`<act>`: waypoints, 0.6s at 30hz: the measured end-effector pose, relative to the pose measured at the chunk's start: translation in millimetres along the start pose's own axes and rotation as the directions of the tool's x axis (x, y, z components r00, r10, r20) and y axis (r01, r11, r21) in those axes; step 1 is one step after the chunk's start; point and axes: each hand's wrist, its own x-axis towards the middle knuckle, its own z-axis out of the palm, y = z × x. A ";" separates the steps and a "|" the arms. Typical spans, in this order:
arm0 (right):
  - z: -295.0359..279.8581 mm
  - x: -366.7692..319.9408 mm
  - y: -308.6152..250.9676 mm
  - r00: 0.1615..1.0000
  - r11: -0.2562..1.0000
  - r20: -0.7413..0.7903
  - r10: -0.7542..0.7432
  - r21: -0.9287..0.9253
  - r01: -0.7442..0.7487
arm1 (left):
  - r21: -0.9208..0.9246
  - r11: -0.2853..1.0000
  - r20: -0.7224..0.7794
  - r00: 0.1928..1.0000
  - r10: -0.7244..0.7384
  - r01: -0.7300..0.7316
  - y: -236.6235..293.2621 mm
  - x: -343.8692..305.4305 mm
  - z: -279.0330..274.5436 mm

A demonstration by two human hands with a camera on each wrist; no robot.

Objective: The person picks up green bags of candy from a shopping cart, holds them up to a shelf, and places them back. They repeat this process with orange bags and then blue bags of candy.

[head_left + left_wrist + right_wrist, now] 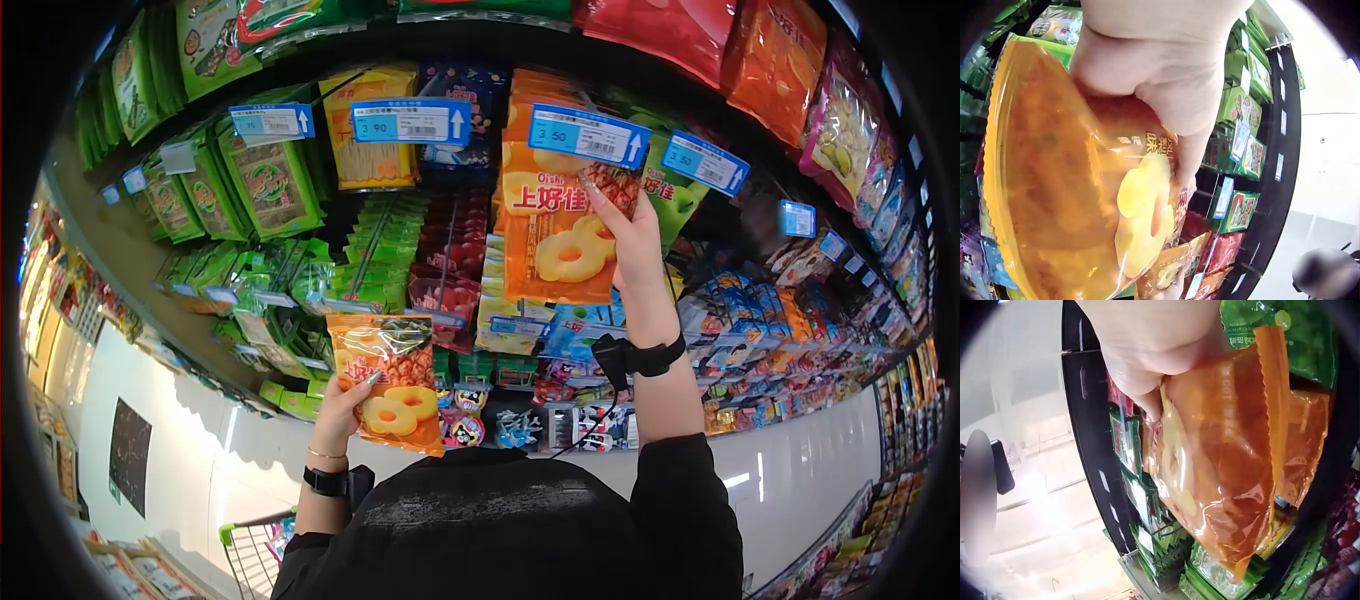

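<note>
My left hand (341,408) grips an orange snack bag (398,408) by its side edge, low in front of the shelves. Pineapple rings are printed on it. In the left wrist view, the thumb side of the hand presses into this puffed bag (1054,181). Higher and to the right, my right hand (637,240) holds the right edge of a matching orange bag (560,262), just under a price tag (585,137). In the right wrist view this second bag (1222,450) bulges out from the fingers, and another orange bag (1305,440) hangs behind it.
Green snack packs (270,180) hang on hooks at the left, beside a yellow pack (372,125). More price tags (412,121) jut out from the rack. Red bags (660,35) hang overhead. At lower left stands a shopping cart (243,550) with a green-capped corner.
</note>
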 end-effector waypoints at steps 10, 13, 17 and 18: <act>27.8 13.0 -1.7 0.955 0.983 -0.271 -0.118 -0.171 0.073 | 0.003 0.996 0.077 0.993 -0.086 0.086 23.0 37.5 -36.0; 31.1 11.8 -0.6 0.940 0.978 -0.308 -0.145 -0.190 0.088 | 0.020 0.994 0.114 0.988 -0.107 0.105 27.5 43.0 -47.3; 32.4 9.7 1.9 0.915 0.973 -0.353 -0.197 -0.182 0.139 | -0.002 0.996 0.112 0.989 -0.094 0.095 35.7 49.9 -57.7; 31.8 7.9 0.4 0.913 0.981 -0.367 -0.178 -0.133 0.138 | -0.005 0.997 0.116 0.991 -0.072 0.073 36.2 52.1 -61.3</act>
